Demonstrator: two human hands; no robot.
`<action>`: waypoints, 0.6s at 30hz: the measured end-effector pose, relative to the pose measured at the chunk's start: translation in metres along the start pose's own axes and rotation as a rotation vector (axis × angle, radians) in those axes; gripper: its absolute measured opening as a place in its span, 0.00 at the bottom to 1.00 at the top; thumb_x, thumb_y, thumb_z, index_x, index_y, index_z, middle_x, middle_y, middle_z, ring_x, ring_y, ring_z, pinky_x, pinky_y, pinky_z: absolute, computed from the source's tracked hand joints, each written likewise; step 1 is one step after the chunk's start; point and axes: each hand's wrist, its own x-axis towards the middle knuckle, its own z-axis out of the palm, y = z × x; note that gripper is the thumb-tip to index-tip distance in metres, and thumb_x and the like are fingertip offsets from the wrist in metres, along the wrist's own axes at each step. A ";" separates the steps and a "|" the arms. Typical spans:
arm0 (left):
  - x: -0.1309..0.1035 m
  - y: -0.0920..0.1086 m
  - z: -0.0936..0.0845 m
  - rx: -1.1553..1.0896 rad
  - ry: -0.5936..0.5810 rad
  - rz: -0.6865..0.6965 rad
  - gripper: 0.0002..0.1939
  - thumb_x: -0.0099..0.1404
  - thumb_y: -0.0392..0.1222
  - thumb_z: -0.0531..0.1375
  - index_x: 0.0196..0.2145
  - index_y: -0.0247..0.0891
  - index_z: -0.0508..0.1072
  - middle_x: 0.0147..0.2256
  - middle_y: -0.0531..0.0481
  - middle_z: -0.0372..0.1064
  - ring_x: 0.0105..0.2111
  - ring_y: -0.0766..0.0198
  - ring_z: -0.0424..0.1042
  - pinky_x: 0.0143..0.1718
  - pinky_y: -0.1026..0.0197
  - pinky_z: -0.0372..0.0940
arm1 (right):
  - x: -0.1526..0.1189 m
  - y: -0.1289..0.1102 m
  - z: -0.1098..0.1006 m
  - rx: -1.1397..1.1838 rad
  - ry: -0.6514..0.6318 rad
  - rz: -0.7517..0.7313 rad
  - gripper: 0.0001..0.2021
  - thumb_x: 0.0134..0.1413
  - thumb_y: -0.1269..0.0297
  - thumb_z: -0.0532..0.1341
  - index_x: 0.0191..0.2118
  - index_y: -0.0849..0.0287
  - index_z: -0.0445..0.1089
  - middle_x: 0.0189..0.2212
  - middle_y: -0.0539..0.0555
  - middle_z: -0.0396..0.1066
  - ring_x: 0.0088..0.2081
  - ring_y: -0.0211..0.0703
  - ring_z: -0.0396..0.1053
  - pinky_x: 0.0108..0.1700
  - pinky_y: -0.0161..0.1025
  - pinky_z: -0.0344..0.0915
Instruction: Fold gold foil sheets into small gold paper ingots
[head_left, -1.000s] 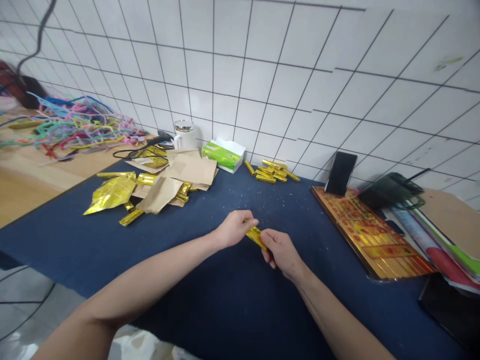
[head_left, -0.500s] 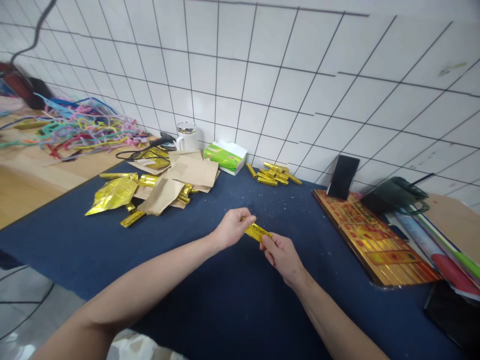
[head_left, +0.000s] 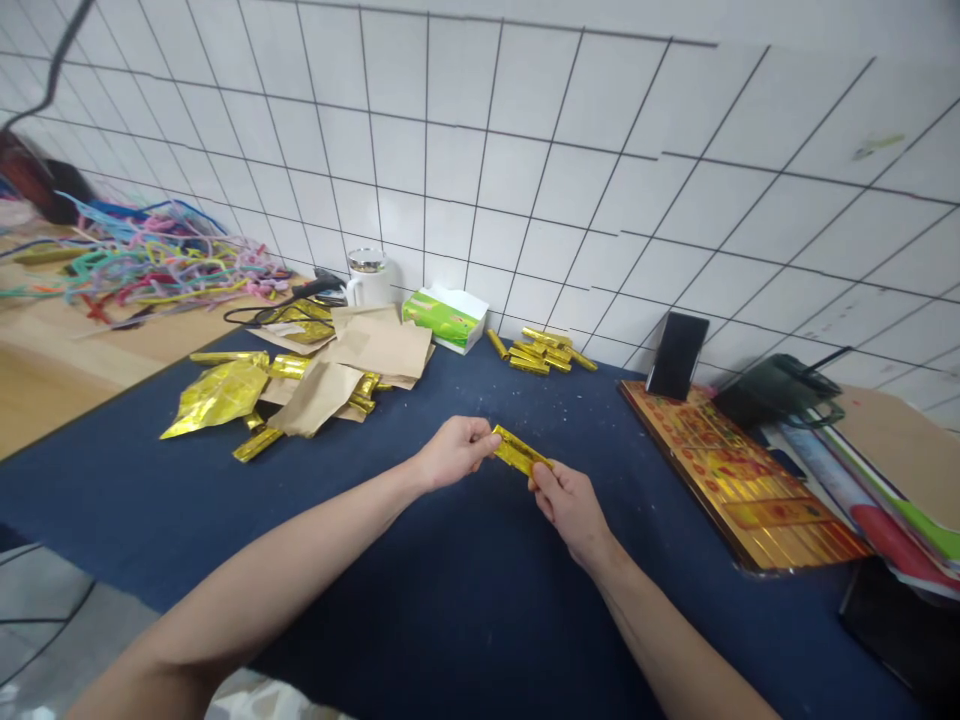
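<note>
A flat strip of gold foil [head_left: 519, 452] is stretched between my two hands above the dark blue table cover [head_left: 450, 590]. My left hand [head_left: 457, 452] pinches its left end between thumb and finger. At the right end, my right hand [head_left: 568, 500] grips it with the thumb on top. Farther back, near the wall, lies a small pile of gold foil rolls [head_left: 544, 350]. To the left, brown paper sheets [head_left: 379, 345] overlap more gold rolls, and a crumpled gold foil piece [head_left: 217, 398] rests beside them.
A green tissue pack [head_left: 446, 318] and a white mug [head_left: 369, 282] stand by the tiled wall. At the right are a phone [head_left: 677, 355], red-gold printed sheets [head_left: 739, 480] and a dark green cup [head_left: 780, 388]. Colourful fuzzy stems [head_left: 172, 255] are heaped at the far left.
The gold strip has turned to show more of its broad face, and my fingers have shifted toward its ends. The view has moved slightly.
</note>
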 end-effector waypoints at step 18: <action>0.000 -0.004 0.010 0.099 0.163 0.034 0.18 0.60 0.49 0.48 0.18 0.36 0.59 0.12 0.58 0.54 0.13 0.73 0.52 0.17 0.69 0.49 | 0.000 -0.002 -0.005 -0.071 -0.081 -0.024 0.18 0.51 0.49 0.53 0.22 0.59 0.61 0.10 0.42 0.50 0.13 0.29 0.46 0.16 0.31 0.43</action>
